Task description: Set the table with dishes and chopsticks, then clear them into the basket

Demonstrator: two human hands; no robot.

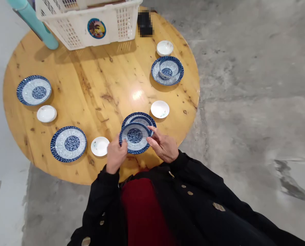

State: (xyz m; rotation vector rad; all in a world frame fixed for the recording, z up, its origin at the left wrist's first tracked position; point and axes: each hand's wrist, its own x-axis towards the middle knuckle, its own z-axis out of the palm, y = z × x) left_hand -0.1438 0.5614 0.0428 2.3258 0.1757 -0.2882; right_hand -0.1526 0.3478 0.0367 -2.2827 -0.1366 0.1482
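A round blue-and-white bowl, with no long axis, sits between the two hands, overlapping the near side of a blue-rimmed plate on the worktop. The left hand pinches its left rim; the right hand, thumb and fingers narrowly parted, meets its right rim, grip unclear. A white dish lies just left.
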